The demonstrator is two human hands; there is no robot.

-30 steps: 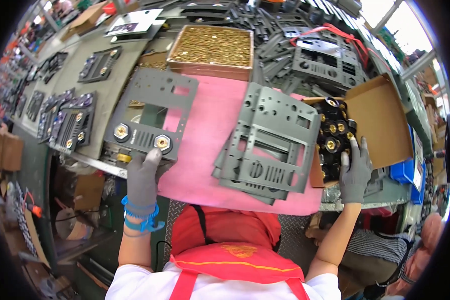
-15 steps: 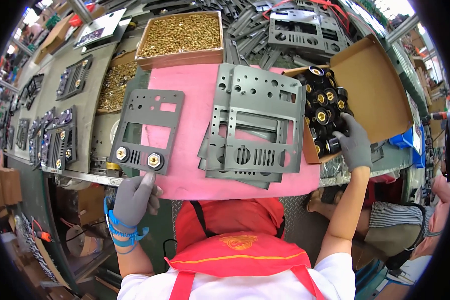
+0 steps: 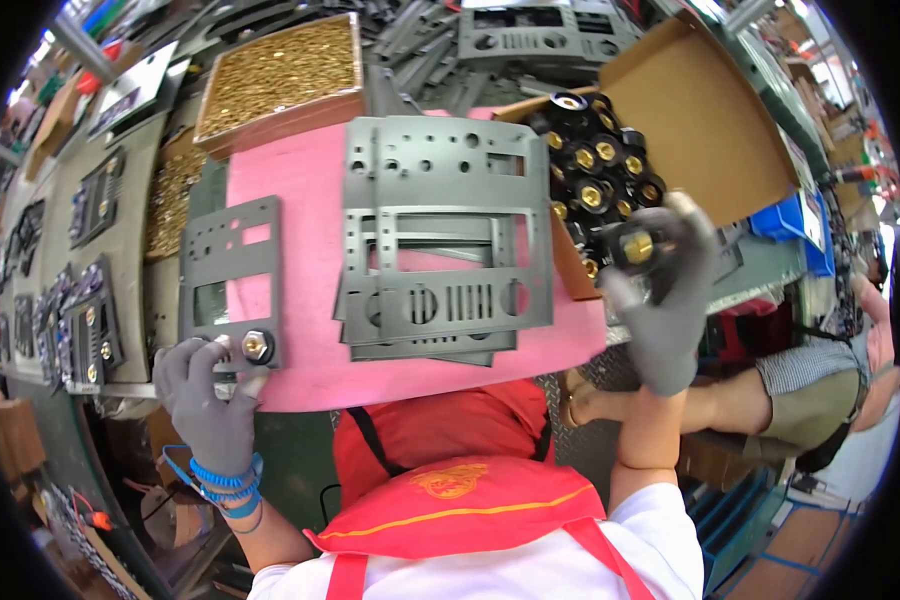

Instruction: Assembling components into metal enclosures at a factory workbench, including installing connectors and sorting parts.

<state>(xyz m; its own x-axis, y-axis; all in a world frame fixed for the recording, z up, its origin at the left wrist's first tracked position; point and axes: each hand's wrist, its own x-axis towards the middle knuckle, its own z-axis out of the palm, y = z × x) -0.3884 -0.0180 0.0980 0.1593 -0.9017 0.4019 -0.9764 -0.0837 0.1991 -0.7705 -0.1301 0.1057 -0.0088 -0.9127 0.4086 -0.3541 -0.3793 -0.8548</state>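
Head cam: blk/gold fitting in R hand; L hand on gry panel, grip unclear

Head-worn fisheye camera looks down at close range from above the near red fabric apron, facing forward across the flat pink mat.

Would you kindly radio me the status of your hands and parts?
Right hand holding black round part at open carton. Left hand at near edge of single grey panel. Stacked panels between them.
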